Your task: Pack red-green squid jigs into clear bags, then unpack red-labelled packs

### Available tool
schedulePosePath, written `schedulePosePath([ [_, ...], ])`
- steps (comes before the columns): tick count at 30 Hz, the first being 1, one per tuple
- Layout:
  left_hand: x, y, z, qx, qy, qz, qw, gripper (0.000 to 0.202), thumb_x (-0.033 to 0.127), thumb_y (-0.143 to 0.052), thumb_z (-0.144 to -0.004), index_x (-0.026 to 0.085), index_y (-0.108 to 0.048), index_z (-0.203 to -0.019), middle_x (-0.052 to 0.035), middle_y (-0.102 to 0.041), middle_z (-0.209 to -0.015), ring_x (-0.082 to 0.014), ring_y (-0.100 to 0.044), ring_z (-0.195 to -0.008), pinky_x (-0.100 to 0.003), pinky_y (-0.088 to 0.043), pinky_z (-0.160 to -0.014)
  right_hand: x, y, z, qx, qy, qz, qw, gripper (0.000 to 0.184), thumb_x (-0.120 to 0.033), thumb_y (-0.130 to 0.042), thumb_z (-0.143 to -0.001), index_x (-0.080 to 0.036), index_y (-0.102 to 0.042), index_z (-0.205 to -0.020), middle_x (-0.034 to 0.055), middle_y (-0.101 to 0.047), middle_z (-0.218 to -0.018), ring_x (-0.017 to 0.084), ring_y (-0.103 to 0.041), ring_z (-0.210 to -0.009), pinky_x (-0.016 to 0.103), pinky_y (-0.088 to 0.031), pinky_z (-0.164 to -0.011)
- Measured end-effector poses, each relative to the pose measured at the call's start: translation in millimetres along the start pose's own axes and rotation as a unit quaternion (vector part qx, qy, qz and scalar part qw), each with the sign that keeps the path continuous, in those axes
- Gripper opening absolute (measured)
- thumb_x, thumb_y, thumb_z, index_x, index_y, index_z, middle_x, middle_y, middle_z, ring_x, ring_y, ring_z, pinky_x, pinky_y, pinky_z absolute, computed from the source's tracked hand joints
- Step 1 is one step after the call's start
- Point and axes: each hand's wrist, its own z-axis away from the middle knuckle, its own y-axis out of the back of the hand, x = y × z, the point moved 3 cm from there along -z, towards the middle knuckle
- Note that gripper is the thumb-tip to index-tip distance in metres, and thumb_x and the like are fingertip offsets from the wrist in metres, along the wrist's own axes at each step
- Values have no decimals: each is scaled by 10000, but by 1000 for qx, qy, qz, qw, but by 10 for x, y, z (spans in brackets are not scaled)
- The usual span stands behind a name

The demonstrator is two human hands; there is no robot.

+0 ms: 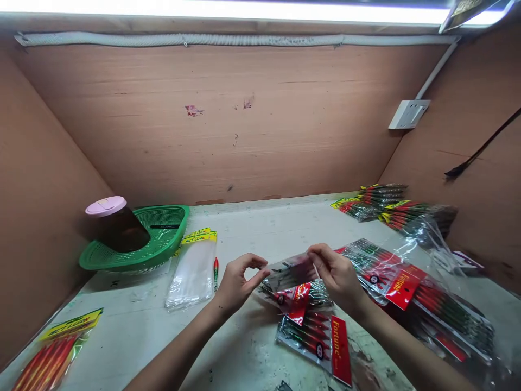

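Over the table [260, 222], the left hand [238, 281] and right hand [337, 276] are apart, each with fingertips pinched on one end of the packet [290, 272], which spans between them above lure packs [311, 339]. To their left is the green basket [122, 264], next to the bags [192, 274]; in it a dark jar [127, 233] leans and a pen [165, 226] lies, and one lure [216, 271] lies beside the bags.

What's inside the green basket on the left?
The green basket holds a dark container with a pale pink lid and a slim black pen-like item. The container covers whatever lies beneath it.
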Motion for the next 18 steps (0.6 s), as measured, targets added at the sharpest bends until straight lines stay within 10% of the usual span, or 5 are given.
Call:
schedulePosePath([
  [10, 438, 25, -55, 22, -63, 34, 997, 91, 214, -644, -841, 173, -677, -767, -36, -666, -714, -142, -613, -667, -258, -498, -615, -199, 116, -155, 14, -46, -16, 999, 148, -296, -400, -925, -226, -502, -843, 0, -537, -660, 146, -498, -572, 264, -406, -577],
  [18, 465, 218, 87, 64, -88, 64, 992, 108, 182, -479, -923, 204, -540, -835, -53, -605, -867, -163, -571, -819, -291, -494, -711, 380, 199, -211, -7, -258, -114, 959, 252, -454, -492, -780, -223, -458, -686, -53, -390, -569, 125, -367, -519, 250, -308, -493],
])
